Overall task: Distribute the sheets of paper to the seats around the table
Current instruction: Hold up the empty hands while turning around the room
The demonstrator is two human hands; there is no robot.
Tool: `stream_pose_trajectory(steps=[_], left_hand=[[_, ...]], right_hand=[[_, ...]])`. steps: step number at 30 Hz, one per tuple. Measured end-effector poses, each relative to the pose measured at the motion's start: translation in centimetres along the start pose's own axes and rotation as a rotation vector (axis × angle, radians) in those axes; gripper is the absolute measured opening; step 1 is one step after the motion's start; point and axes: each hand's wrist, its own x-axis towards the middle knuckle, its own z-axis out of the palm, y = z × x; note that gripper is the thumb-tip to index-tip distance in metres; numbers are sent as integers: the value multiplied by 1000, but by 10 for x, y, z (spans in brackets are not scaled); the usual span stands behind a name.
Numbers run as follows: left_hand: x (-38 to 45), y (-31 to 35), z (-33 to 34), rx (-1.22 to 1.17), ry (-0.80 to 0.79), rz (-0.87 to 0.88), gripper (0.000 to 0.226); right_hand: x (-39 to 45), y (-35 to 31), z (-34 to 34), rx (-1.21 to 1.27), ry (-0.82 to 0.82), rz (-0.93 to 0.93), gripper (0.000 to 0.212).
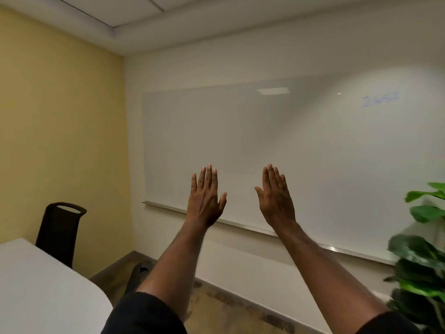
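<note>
Both my arms are stretched out in front of me at chest height. My left hand is flat and empty, fingers straight, back of the hand toward me. My right hand is held the same way beside it, a short gap between the two. A corner of the white table shows at the lower left. A black chair stands at the table's far side against the yellow wall. No sheets of paper are in view.
A large whiteboard with a metal tray covers the wall ahead. A leafy green plant stands at the right edge. A second dark chair is partly visible low beside the table. Brown carpet shows below.
</note>
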Motion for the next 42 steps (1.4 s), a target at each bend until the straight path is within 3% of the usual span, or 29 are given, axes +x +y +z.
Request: stream_pose_trajectory(steps=[8, 20, 25, 34, 42], left_hand=[[73, -43, 72, 15, 27, -145, 78], [157, -230, 205, 175, 33, -339, 102], [199, -350, 250, 256, 6, -440, 102], [220, -508, 288, 429, -42, -507, 102], [242, -628, 337, 543, -52, -553, 99]], right_hand=[[93, 8, 115, 140, -7, -107, 64], [236, -56, 349, 311, 22, -285, 63], [324, -119, 456, 360, 10, -332, 61], [408, -240, 592, 526, -38, -418, 62], [483, -333, 712, 620, 26, -528, 62]])
